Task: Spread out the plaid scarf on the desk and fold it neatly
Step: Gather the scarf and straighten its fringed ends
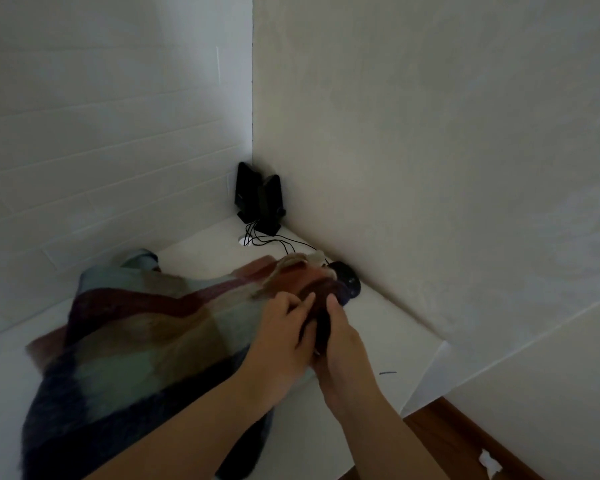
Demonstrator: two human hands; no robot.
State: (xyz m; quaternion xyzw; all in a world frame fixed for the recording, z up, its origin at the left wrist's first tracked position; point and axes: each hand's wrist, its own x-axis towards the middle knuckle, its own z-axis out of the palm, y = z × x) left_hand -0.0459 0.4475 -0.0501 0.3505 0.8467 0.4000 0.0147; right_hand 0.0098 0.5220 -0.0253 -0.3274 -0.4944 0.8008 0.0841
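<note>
So far the fuzzy plaid scarf point(136, 341) in maroon, tan, pale green and navy is lying only partly spread over the white tabletop point(388, 327), with its far right end bunched. The left hand point(284, 327) and right hand point(340, 341) are both pinching that bunched end, each grip closing on cloth. Full spreading and all folding are remaining, I judge. A dark oval device point(349, 280) is sitting just beyond the scarf's end, with black cables point(274, 241) and a black stand point(258, 199) crowding the far corner.

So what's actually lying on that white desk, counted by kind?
Plaid scarf: 1
Black upright devices in the corner: 2
Black round gadget by the wall: 1
Black cables: several, too tangled to count
Total, cables aside: 4
</note>
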